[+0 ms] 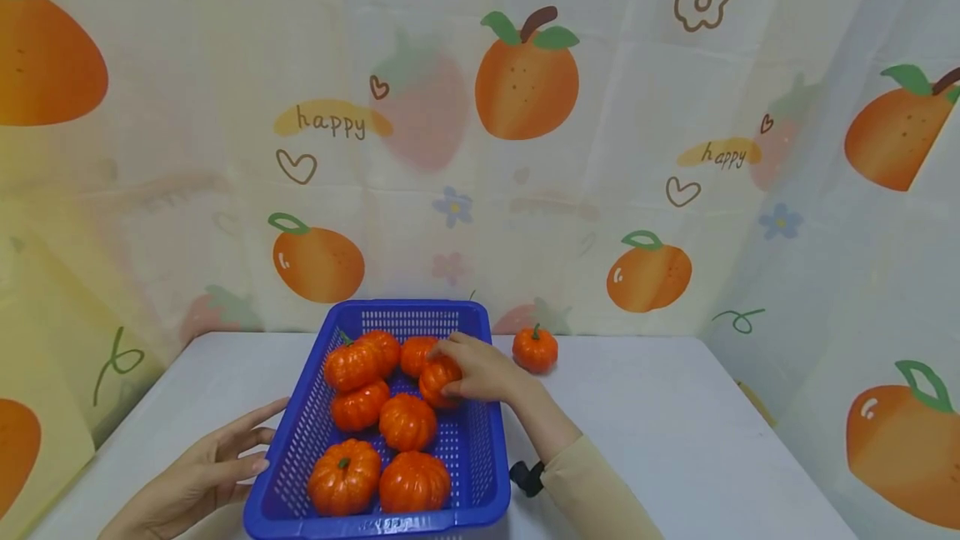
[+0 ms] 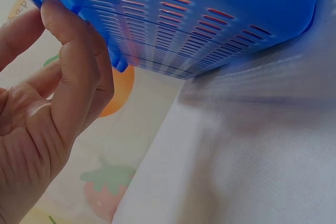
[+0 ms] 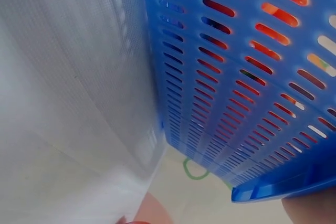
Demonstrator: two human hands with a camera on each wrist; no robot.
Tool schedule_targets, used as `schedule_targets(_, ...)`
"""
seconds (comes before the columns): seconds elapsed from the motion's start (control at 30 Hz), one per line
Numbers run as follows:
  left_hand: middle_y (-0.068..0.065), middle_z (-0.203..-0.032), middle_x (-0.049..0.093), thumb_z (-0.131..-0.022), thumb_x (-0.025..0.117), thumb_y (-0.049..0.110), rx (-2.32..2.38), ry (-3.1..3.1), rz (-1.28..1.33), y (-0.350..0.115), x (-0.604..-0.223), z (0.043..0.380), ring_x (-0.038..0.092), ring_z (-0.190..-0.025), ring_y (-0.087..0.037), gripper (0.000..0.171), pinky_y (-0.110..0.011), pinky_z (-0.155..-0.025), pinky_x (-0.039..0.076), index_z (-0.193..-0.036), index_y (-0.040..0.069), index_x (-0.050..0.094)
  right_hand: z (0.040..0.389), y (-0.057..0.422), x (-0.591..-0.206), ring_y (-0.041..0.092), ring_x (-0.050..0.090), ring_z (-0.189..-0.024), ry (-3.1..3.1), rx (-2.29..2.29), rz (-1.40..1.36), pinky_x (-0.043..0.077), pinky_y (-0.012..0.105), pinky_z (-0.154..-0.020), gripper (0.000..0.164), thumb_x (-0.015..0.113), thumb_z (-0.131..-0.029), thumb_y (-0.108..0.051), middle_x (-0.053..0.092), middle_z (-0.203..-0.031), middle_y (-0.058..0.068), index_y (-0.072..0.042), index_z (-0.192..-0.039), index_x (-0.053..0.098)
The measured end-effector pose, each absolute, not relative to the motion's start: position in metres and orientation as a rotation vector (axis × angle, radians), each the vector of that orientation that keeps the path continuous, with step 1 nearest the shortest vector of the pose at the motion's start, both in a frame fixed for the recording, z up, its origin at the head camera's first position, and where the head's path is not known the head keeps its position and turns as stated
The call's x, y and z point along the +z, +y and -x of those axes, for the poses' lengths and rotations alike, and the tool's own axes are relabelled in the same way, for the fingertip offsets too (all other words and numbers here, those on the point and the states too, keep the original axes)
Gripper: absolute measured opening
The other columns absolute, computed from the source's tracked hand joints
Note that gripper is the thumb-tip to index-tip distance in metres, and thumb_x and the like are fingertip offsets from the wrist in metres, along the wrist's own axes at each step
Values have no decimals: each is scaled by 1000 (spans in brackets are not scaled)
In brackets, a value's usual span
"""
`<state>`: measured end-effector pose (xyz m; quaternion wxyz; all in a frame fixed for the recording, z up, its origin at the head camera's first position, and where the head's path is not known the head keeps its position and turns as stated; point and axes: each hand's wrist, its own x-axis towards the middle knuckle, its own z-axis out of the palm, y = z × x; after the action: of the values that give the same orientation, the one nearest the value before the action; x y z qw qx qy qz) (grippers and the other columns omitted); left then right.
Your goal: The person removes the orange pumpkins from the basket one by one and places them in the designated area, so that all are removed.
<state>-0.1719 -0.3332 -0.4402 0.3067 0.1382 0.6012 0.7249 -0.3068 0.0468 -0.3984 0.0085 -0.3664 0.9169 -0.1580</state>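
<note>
A blue plastic basket [image 1: 501, 440] with slotted walls holds several small orange pumpkins, some of them stacked at its far left. My right hand [image 1: 480, 367] reaches over the right rim, and its fingers and thumb grip a pumpkin [image 1: 438, 382] inside. In the right wrist view, the basket's slotted wall [image 3: 231, 93] hides that pumpkin and most of the hand. Outside the left rim is my left hand [image 1: 201, 467], its fingers loosely bent and fingertips right at the edge. The left wrist view shows this hand [image 2: 68, 77] beside the basket wall [image 2: 173, 24].
One more pumpkin [image 1: 535, 350] stands on the white table [image 1: 645, 440], behind and to the right of the basket. A printed cloth [image 1: 570, 190] with fruit pictures hangs along the table's back edge. A small black object [image 1: 527, 478] shows by my right sleeve.
</note>
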Motion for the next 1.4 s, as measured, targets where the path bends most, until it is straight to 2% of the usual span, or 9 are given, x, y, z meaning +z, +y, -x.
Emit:
schedule_targets(0.1,7,-123,61,-107,31,11,1920,1585,-374,-333,-440,172,64,-113,-13,55,-37,-100,55,-137,55,44,307,49,-398,16,60,-115,2860,-569,1156,52,39,-103,42,73,-88,-32,57,-129,1,-25,-128,60)
schedule_targets(0.27,7,-123,61,-107,30,10,1924,1574,-383,-333,-440,172,64,-113,-13,56,-36,-100,55,-137,55,44,309,54,-397,18,59,-118,2848,-776,1197,52,39,-104,44,73,-89,-33,55,-130,3,-23,-129,57)
schedule_targets(0.6,9,-122,61,-107,32,11,1912,1624,-358,-333,-441,172,65,-111,-11,55,-36,-99,55,-136,57,44,316,66,-395,24,54,-124,2772,-1260,1175,49,45,-106,51,68,-93,-28,51,-137,9,-15,-139,50)
schedule_targets(0.77,9,-121,61,-106,33,12,1904,1653,-349,-333,-441,172,64,-111,-11,55,-35,-98,55,-135,57,44,321,74,-395,28,55,-121,2735,-1563,1030,51,46,-101,49,68,-93,-24,54,-134,12,-14,-139,50)
schedule_targets(0.9,9,-121,61,-106,32,11,1913,1634,-356,-334,-441,171,64,-111,-11,56,-35,-98,55,-136,56,45,326,83,-394,29,58,-112,2739,-1713,916,53,40,-93,49,67,-94,-23,57,-129,15,-13,-140,50)
schedule_targets(1.0,8,-121,60,-107,31,10,1920,1611,-373,-334,-441,170,64,-111,-11,56,-35,-98,55,-137,55,45,330,92,-393,30,60,-109,2744,-1776,803,53,33,-88,47,62,-97,-25,55,-135,15,-18,-142,48)
schedule_targets(1.1,8,-122,61,-107,30,10,1923,1581,-372,-334,-440,171,64,-112,-11,56,-36,-100,54,-136,56,45,334,103,-392,31,61,-107,2708,-1863,694,54,31,-84,43,55,-101,-27,51,-142,14,-21,-143,47)
schedule_targets(1.27,7,-122,60,-107,30,10,1936,1554,-380,-333,-440,171,64,-113,-12,56,-36,-101,54,-137,55,44,341,126,-392,22,63,-102,2525,-2128,455,60,37,-81,39,50,-104,-30,52,-138,11,-22,-142,50)
schedule_targets(1.4,7,-121,60,-107,30,10,1938,1552,-378,-333,-440,172,64,-113,-12,56,-36,-101,54,-137,55,45,347,145,-394,19,60,-100,2441,-2293,283,61,42,-82,40,49,-104,-29,46,-138,12,-22,-143,51)
